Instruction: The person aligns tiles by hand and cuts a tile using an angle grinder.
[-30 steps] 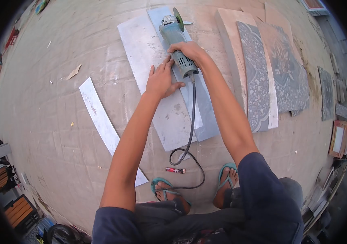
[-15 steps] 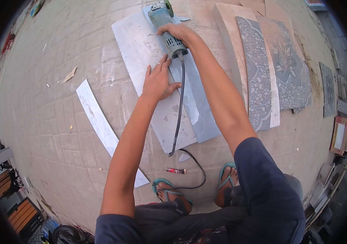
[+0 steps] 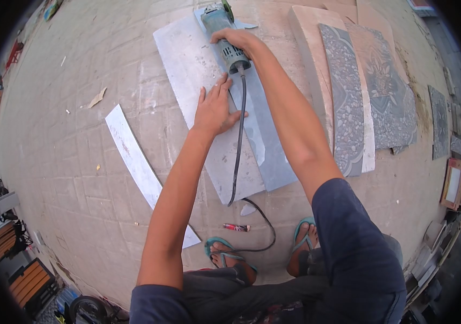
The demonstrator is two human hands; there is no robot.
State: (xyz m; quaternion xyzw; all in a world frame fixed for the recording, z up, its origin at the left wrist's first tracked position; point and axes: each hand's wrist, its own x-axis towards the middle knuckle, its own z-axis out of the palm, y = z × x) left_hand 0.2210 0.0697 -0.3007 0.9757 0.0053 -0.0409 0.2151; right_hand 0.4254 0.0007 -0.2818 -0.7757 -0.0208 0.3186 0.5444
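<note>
My right hand (image 3: 233, 41) is wrapped round the body of a teal angle grinder (image 3: 222, 27), whose disc end lies at the far end of the tiles. From its rear a black power cord (image 3: 239, 140) runs down toward my feet. With fingers spread, my left hand (image 3: 214, 108) lies flat on a light grey tile (image 3: 187, 59), its thumb reaching over to a bluish-grey tile (image 3: 273, 146) on the right. The edge where the disc meets the tile is mostly hidden by the tool.
A narrow white tile strip (image 3: 133, 156) lies to the left. Patterned pebble-look tiles (image 3: 343, 97) lean over a thick slab (image 3: 311, 59) on the right. A small red and black packet (image 3: 236, 228) and a tile chip (image 3: 247, 209) lie near my sandalled feet.
The whole view has shifted slightly, so things sit a little further right. Both hands keep their places on the grinder and the tile.
</note>
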